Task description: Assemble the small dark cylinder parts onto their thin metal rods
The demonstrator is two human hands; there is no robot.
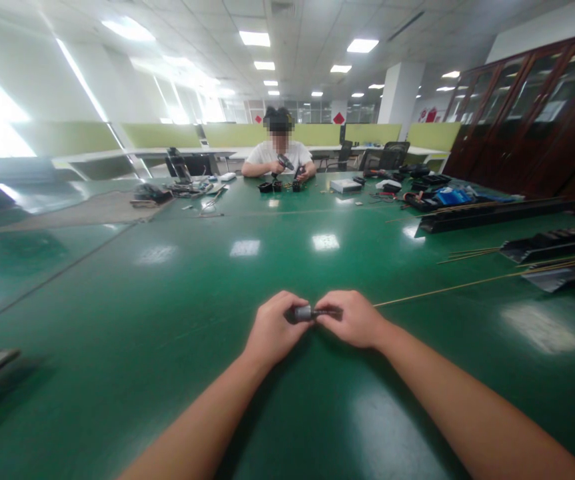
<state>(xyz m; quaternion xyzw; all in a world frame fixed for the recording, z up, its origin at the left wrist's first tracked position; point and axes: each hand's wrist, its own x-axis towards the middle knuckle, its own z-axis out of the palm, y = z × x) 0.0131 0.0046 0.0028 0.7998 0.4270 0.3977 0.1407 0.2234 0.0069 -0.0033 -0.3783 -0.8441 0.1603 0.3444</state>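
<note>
Above the green tabletop, my left hand (273, 330) is closed around a small silver-and-black cylinder (303, 313). From its right end a thin dark shaft-like piece (324, 311) runs into the fingers of my right hand (354, 319), which pinch it. Whether the two are one piece I cannot make out. A long thin brass-coloured rod (432, 291) stretches rightward from behind my right hand; the frame does not show whether that hand touches it.
Black channel-shaped trays (497, 215) with more thin rods lie on the right of the green table (192, 287). Across it a person (280, 157) holds a power drill (285, 162) near small black parts. Tools and a blue item (452, 196) clutter the far right.
</note>
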